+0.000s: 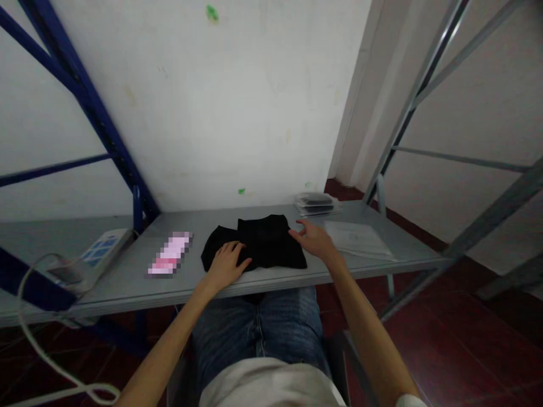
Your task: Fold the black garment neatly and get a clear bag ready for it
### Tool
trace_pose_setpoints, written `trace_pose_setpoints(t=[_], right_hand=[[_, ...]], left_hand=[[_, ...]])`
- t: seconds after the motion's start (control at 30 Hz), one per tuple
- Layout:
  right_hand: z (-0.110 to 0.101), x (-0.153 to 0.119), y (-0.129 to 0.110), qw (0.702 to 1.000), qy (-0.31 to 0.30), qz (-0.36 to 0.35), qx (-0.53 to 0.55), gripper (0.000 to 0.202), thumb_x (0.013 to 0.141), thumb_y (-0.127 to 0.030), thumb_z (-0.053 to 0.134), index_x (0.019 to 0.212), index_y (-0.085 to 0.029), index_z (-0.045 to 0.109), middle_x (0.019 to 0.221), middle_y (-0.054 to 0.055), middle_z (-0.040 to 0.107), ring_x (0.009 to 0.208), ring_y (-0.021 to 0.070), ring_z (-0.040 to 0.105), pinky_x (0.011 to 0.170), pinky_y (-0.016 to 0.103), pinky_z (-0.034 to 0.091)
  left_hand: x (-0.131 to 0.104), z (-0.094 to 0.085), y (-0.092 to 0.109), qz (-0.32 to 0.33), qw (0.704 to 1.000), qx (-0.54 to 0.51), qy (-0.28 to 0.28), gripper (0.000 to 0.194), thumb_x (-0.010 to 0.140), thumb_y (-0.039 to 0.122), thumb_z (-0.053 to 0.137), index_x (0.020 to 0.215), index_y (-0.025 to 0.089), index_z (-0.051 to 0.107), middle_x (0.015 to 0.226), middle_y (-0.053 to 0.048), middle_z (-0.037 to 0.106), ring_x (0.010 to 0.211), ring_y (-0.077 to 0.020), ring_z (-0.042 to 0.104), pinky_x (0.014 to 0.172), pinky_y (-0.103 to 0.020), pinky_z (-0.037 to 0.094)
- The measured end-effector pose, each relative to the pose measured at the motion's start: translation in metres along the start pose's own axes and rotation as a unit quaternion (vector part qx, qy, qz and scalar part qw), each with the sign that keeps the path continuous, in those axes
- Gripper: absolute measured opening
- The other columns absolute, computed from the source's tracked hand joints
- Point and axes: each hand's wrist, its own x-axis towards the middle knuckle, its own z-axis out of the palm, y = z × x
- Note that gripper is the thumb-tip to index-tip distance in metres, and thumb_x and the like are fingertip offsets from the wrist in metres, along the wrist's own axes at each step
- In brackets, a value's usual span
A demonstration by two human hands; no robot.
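- Black cloth (269, 240) lies under the left hand (229, 263), flattened but uneven in outline, so apparently only partly straightened.
- Left hand rests palm-down, fingers spread.
- Right hand (313, 238), fingers loosely extended, is at the cloth's right edge; contact unclear.
- Flat plastic sleeve (360, 240) lies just right of it.
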Motion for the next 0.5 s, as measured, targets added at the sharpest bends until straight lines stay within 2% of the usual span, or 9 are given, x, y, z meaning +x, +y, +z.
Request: trace_pose_setpoints(t=[0.1,0.2,0.37,0.5], right_hand=[[0.031,0.001,-0.025,1.0,-0.012,-0.001,0.029,0.054,0.103,-0.053,0.057,0.144,-0.018,0.058,0.103,0.008,0.08,0.108,0.0269,0.074,0.09,0.034,0.053],[0.049,0.003,-0.029,0.999,-0.009,0.02,0.039,0.052,0.103,-0.051,0.058,0.142,-0.017,0.06,0.104,0.009,0.08,0.109,0.0272,0.074,0.089,0.034,0.053],[0.05,0.009,-0.018,0.996,-0.008,0.025,0.08,0.039,0.1,-0.04,0.063,0.132,-0.018,0.068,0.105,0.007,0.082,0.11,0.0251,0.074,0.091,0.032,0.053],[0.048,0.012,-0.015,0.995,0.006,0.031,0.09,0.031,0.099,-0.037,0.063,0.124,-0.021,0.072,0.103,0.004,0.082,0.107,0.024,0.075,0.091,0.032,0.053]], left_hand=[[-0.001,0.001,-0.002,-0.004,1.0,0.004,-0.01,0.041,0.097,0.046,0.06,0.13,0.021,0.062,0.147,-0.016,0.059,0.14,-0.0364,0.052,0.114,-0.058,0.045],[-0.001,0.001,-0.003,-0.003,1.0,0.003,-0.015,0.042,0.097,0.046,0.061,0.13,0.02,0.063,0.147,-0.017,0.059,0.141,-0.0368,0.052,0.115,-0.058,0.044],[-0.001,0.002,-0.003,0.002,1.0,-0.003,-0.004,0.04,0.096,0.046,0.061,0.128,0.021,0.064,0.145,-0.017,0.06,0.14,-0.0364,0.052,0.115,-0.056,0.044],[-0.001,0.002,-0.002,-0.001,1.0,-0.003,-0.008,0.04,0.097,0.046,0.061,0.129,0.022,0.063,0.146,-0.016,0.06,0.141,-0.0365,0.051,0.115,-0.057,0.043]])
